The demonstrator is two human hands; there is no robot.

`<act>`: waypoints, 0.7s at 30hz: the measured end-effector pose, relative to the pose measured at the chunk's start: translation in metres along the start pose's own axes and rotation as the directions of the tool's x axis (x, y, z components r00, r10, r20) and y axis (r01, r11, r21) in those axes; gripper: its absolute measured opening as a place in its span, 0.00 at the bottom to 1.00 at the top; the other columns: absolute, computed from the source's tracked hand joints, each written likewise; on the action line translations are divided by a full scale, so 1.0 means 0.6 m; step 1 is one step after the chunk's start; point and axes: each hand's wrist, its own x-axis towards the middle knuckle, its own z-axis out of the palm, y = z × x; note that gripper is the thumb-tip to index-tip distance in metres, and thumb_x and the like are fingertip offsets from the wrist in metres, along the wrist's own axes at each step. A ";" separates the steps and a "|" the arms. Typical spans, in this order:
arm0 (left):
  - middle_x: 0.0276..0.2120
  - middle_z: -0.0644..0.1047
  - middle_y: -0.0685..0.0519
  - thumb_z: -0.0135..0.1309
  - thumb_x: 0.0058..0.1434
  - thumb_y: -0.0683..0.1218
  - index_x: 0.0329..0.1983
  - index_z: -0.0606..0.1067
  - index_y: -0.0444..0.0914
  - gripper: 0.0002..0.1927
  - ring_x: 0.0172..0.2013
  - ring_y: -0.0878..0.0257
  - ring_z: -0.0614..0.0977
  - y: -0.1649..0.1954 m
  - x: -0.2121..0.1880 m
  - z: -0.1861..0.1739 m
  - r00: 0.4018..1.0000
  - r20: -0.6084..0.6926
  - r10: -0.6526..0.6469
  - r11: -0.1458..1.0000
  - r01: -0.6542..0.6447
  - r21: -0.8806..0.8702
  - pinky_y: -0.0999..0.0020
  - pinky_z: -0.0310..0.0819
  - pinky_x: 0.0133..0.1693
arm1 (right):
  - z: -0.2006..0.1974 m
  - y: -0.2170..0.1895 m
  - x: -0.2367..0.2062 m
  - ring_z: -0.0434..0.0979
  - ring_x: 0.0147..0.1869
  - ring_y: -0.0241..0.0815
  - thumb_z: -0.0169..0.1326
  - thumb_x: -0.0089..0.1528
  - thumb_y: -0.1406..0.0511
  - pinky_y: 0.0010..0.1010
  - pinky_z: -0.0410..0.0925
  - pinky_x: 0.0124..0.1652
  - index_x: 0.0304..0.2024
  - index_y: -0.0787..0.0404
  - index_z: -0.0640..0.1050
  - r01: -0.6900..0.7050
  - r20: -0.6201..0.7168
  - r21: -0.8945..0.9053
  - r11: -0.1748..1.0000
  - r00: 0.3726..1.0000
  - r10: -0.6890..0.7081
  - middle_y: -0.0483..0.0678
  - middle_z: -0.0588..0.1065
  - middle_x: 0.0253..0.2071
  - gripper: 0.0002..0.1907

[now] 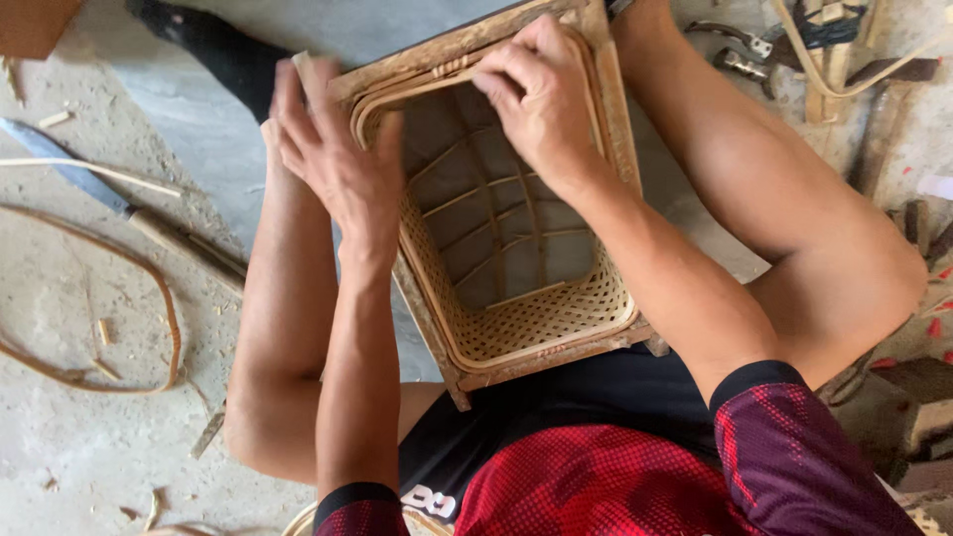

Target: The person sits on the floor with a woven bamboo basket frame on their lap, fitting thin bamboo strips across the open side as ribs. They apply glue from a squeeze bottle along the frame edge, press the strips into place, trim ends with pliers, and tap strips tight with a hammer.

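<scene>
- Seating the rim (369,107) of the basket (516,318) into the frame (620,109) appeared to be the step in hand
- Basket sat inside the square wooden frame, held between the person's legs above the floor (89,447)
- Left hand (333,159) lay on the left rim corner, fingers spread and curved over the edge, gripping nothing loose
- Right hand (536,94) pressed on the far rim, fingers curled down onto the cane band; whether they pinched a strip could not be told
- Next move likely called for even downward pressure along the rim, worked corner by corner
- Knife (69,164) and cane loop (149,288) lay well apart on the left; tools (745,45) lay at the upper right
</scene>
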 end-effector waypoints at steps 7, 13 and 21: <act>0.43 0.74 0.50 0.70 0.61 0.44 0.45 0.79 0.42 0.13 0.47 0.49 0.73 0.040 0.048 0.032 0.919 0.225 0.324 0.845 -0.174 -0.505 0.52 0.67 0.51 | -0.027 -0.031 -0.007 0.71 0.47 0.52 0.68 0.58 0.70 0.43 0.62 0.49 0.36 0.57 0.80 0.017 -0.026 -0.133 0.991 0.999 -0.020 0.47 0.71 0.38 0.08; 0.42 0.76 0.49 0.68 0.64 0.45 0.43 0.79 0.42 0.09 0.46 0.47 0.73 0.036 0.039 0.015 0.885 0.298 0.357 0.859 -0.186 -0.476 0.51 0.66 0.52 | -0.012 -0.053 -0.032 0.76 0.45 0.48 0.62 0.62 0.69 0.37 0.71 0.46 0.42 0.57 0.78 -0.154 -0.051 0.139 0.978 0.985 0.162 0.48 0.71 0.40 0.07; 0.41 0.75 0.49 0.67 0.65 0.49 0.40 0.80 0.43 0.08 0.46 0.48 0.73 0.032 0.018 0.027 0.887 0.348 0.303 0.895 -0.139 -0.425 0.50 0.63 0.54 | -0.269 0.193 -0.021 0.81 0.34 0.53 0.58 0.63 0.61 0.45 0.71 0.33 0.37 0.55 0.83 -0.433 -0.114 -0.278 0.857 0.901 0.418 0.53 0.81 0.31 0.06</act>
